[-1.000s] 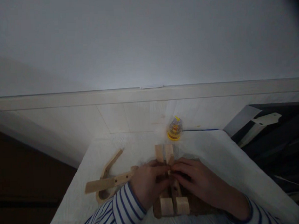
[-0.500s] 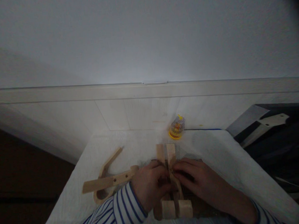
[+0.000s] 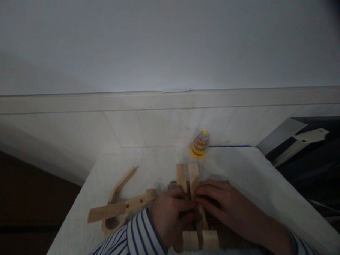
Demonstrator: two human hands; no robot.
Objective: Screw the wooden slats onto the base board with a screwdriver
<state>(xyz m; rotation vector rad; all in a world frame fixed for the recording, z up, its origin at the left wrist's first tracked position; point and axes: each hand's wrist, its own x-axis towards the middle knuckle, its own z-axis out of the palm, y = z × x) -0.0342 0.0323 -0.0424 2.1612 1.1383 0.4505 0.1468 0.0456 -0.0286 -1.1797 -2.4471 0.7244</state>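
L hand [image 3: 172, 215] reaches in, fingers bent over 2 wood strips [image 3: 194, 175] mid-desk [image 3: 233, 162]; R hand [image 3: 222, 200] opp., fingertips & thumb at R strip's edge. Can't tell if either's gripping. Brown board [image 3: 231, 237] under strips; other wood pcs [image 3: 108, 212] to L, bottle [image 3: 200, 145] at back.

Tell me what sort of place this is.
Probably a small work spot indoors: a white table set against a wall, wooden parts being handled, and a yellow-based container near the table's back edge.
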